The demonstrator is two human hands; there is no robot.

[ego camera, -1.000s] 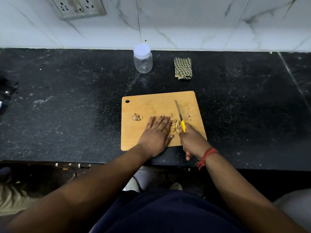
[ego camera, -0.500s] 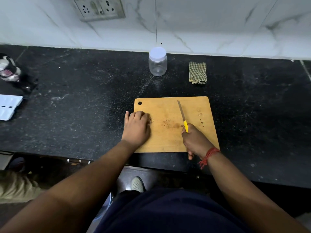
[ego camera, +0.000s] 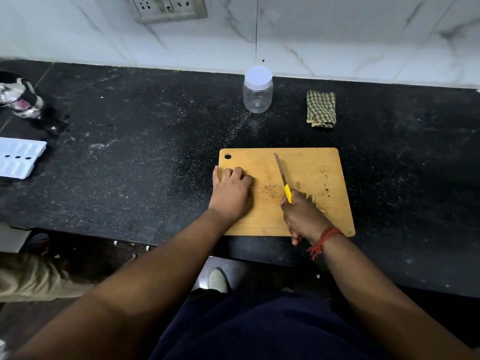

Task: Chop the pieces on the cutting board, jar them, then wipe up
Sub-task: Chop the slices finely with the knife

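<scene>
Two hands work on the cutting board [ego camera: 306, 162] on the black tabletop [ego camera: 130, 152].
The right hand [ego camera: 302, 216] grips the yellow knife [ego camera: 283, 179]; chopped pieces [ego camera: 313, 198] lie beside it. The left hand [ego camera: 231, 193] has curled fingers; its grip is unclear. The lidded jar [ego camera: 258, 90] stands behind.

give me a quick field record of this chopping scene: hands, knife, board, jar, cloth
left hand: fingers curled, resting on the cutting board's left edge; whether it holds anything is hidden
right hand: grips the knife
knife: yellow handle, blade pointing away over the board
cutting board: wooden, on black counter
chopped pieces: beside the right hand
jar: empty, lid on, behind the board
cloth: folded, right of the jar
</scene>
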